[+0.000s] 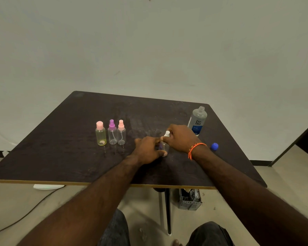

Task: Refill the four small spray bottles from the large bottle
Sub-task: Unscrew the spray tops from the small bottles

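Three small bottles stand in a row on the dark table [78,157]: a yellow one with a pink cap [101,134], a clear one with a purple sprayer [112,132] and a clear one with a pink sprayer [121,132]. My left hand [148,150] holds a fourth clear small bottle [164,147] upright on the table. My right hand [180,137] pinches its white spray top [167,134]. The large bottle [197,120] stands uncapped behind my right hand. Its blue cap [214,146] lies on the table to the right.
The table's right edge runs close to the blue cap. A grey crate [189,201] and the table leg [167,210] stand on the floor under the table. A cable [25,215] trails across the floor at the left.
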{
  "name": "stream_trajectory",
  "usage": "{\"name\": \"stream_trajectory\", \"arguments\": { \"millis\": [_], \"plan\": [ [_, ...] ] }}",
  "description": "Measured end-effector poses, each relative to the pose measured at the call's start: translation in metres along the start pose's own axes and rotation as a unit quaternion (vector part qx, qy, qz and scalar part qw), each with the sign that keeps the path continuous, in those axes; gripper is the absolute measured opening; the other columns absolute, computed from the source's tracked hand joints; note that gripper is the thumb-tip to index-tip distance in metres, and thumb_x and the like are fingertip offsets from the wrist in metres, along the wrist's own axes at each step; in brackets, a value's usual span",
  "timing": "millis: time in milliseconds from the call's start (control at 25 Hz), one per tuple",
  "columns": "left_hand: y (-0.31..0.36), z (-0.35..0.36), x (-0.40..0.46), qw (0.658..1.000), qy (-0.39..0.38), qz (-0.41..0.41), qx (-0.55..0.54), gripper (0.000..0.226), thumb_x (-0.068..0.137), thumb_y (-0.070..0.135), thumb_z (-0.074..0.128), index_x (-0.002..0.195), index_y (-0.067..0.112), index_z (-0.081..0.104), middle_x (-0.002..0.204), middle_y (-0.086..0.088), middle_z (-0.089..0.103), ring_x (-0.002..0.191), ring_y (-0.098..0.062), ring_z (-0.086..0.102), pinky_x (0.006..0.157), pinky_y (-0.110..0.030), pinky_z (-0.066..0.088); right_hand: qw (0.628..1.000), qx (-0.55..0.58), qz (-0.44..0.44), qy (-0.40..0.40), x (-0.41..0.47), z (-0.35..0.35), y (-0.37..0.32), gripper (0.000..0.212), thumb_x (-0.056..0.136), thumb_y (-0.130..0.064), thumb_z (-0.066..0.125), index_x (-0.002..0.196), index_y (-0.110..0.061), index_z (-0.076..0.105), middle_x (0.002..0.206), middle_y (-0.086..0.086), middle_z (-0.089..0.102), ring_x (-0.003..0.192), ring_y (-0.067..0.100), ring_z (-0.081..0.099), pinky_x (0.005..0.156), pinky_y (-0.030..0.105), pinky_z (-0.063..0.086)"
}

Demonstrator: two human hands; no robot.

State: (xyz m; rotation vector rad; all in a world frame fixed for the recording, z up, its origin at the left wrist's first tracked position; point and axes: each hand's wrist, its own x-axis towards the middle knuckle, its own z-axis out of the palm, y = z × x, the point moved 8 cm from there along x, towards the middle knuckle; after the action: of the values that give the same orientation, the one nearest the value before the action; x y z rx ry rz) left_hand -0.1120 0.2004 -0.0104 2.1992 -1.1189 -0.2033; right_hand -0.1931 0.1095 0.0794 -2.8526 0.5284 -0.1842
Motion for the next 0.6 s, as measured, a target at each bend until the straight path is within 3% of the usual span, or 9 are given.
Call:
{"name": "stream_trajectory", "arguments": {
  "millis": [120, 240, 320, 440, 520, 600],
  "plan": [
    [-0.002, 0.002, 0.001, 1.000, -0.004, -0.009, 0.000, 0.035, 0.081, 0.057, 0.076, 0.106, 0.033, 0.069, 0.097, 0.018, 0.072, 0.104, -0.008, 0.062, 0.091, -0.041, 0.023, 1.000, 0.023, -0.014, -0.016, -0.001, -0.001, -0.003, 0.021, 0.093, -0.027, 0.062, 0.108, -0.013, 0.067, 0.104, 0.005, 0.068, 0.094, 0.023, 0.064, 0.084, 0.039, 0.055],
    [-0.002, 0.001, -0.001, 1.000, 0.000, -0.016, -0.002, 0.035, 0.081, 0.056, 0.077, 0.105, 0.032, 0.067, 0.098, 0.017, 0.071, 0.103, -0.009, 0.062, 0.092, -0.041, 0.027, 0.996, 0.057, -0.037, -0.050, -0.003, 0.000, -0.009, 0.037, 0.089, -0.010, 0.062, 0.125, -0.014, 0.062, 0.124, 0.006, 0.064, 0.113, 0.024, 0.061, 0.097, 0.038, 0.051],
    [0.000, -0.001, -0.002, 1.000, -0.004, -0.017, -0.002, 0.036, 0.083, 0.054, 0.077, 0.108, 0.031, 0.066, 0.103, 0.015, 0.071, 0.106, -0.010, 0.062, 0.096, -0.043, 0.029, 0.996, 0.067, -0.034, -0.044, -0.002, 0.002, -0.010, 0.048, 0.086, -0.016, 0.067, 0.133, -0.016, 0.056, 0.131, 0.005, 0.061, 0.118, 0.023, 0.058, 0.099, 0.038, 0.050],
    [0.009, -0.004, -0.004, 1.000, -0.014, -0.020, -0.006, 0.050, 0.082, 0.052, 0.079, 0.123, 0.029, 0.061, 0.113, 0.012, 0.068, 0.107, -0.009, 0.057, 0.099, -0.044, 0.029, 0.999, 0.043, 0.013, -0.009, 0.000, 0.002, -0.001, 0.040, 0.089, -0.042, 0.067, 0.120, -0.017, 0.061, 0.112, 0.002, 0.066, 0.100, 0.021, 0.063, 0.088, 0.038, 0.054],
    [0.014, -0.009, -0.005, 1.000, 0.004, -0.014, -0.021, 0.056, 0.078, 0.059, 0.079, 0.123, 0.032, 0.060, 0.110, 0.014, 0.068, 0.107, -0.007, 0.057, 0.098, -0.043, 0.030, 1.000, 0.025, 0.019, 0.002, 0.000, -0.001, -0.001, 0.029, 0.091, -0.037, 0.064, 0.111, -0.016, 0.064, 0.108, 0.005, 0.068, 0.097, 0.022, 0.064, 0.086, 0.040, 0.055],
    [0.016, -0.018, -0.005, 0.999, 0.040, -0.005, -0.019, 0.038, 0.081, 0.057, 0.078, 0.109, 0.035, 0.063, 0.098, 0.018, 0.069, 0.103, -0.007, 0.061, 0.098, -0.044, 0.033, 0.999, 0.032, 0.002, -0.008, 0.000, -0.004, -0.006, 0.032, 0.087, -0.022, 0.067, 0.118, -0.016, 0.064, 0.120, 0.007, 0.066, 0.109, 0.024, 0.062, 0.094, 0.040, 0.052]
  ]
}}
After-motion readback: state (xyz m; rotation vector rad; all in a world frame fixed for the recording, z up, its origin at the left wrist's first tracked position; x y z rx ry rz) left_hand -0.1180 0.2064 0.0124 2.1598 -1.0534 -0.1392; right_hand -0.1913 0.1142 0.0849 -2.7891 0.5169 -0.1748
